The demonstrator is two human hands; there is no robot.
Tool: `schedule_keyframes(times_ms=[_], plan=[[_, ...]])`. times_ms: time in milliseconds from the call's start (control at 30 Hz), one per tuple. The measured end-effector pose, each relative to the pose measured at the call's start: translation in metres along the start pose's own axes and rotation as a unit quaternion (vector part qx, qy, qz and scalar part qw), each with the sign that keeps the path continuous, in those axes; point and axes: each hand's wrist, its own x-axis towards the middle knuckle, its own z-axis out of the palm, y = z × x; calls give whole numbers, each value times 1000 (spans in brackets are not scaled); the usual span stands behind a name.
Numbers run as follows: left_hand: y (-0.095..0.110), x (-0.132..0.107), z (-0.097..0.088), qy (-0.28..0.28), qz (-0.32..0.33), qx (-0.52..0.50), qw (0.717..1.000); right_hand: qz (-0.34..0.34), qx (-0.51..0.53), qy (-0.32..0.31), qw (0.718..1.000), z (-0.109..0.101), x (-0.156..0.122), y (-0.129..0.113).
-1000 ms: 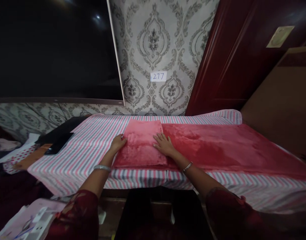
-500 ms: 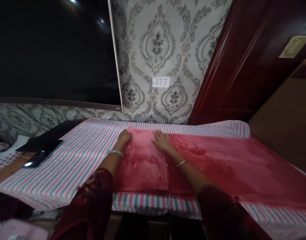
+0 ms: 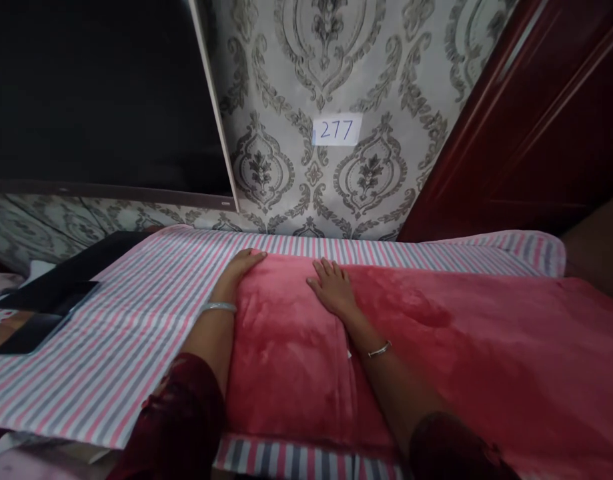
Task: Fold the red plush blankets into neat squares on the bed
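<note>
Two hands, one person, both sleeves dark red.
- Left hand (image 3: 239, 267): one. It lies palm down on the far left corner of the folded panel, at about 11 o'clock of that panel. The fingers are stretched out and close on nothing.
- Right hand (image 3: 332, 288): one. It is flat on the plush at about 1 o'clock of the panel, just by the fold's right edge. The fingers are spread and pressed to the cloth, grasping nothing.
- Bangles: two, one silver-coloured band per wrist, left (image 3: 219, 307) and right (image 3: 379, 349).

Red plush cloth (image 3: 461, 347): one. It is spread over the striped sheet (image 3: 136, 333) and runs from the centre out toward 3 o'clock. Its left end is turned over on itself into one folded panel (image 3: 286, 353), a rectangle with a raised edge on its right side. The pile is soft and short, deep pink to red, with darker brushed patches.

Striped sheet: one, in pink, grey and white stripes. It shows beyond the cloth at 9 o'clock and along the far edge at 12 o'clock.

Surroundings:
- Paper label (image 3: 337, 129): one, reading 277, on patterned grey wallpaper (image 3: 296, 80) at 12 o'clock.
- Dark screen (image 3: 96, 93): one, at 10 o'clock.
- Dark red door (image 3: 536, 133): one, at 2 o'clock.
- Black flat objects (image 3: 61, 287) at 9 o'clock, count unclear.
</note>
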Motion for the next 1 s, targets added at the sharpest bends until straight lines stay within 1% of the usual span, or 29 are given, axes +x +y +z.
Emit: schedule_keyframes(times_ms=[67,167,233,333,467,567,700,867,1000], plan=[[-5,0,-4,-24,-14,-52,998,1,5,-1,1000,-1,1,1],[-6,-1,-9,-51,-38,-120,991,4,9,-9,1000,-2,2,1],[-5,-2,-11,-67,-31,-136,988,6,6,-12,1000,-3,2,2],[-3,-2,-11,-63,-19,-98,993,7,-5,-19,1000,-5,1,1],[-1,3,-2,-20,-22,-7,1000,4,-14,-23,1000,-4,0,2],[1,7,5,13,-12,62,998,4,-7,-18,1000,-4,0,2],[4,9,9,26,-2,122,992,11,8,-22,1000,-4,1,2],[6,9,10,24,-8,146,989,8,8,-19,1000,-5,1,1],[8,7,8,21,-17,119,993,14,7,-25,1000,-6,1,0]])
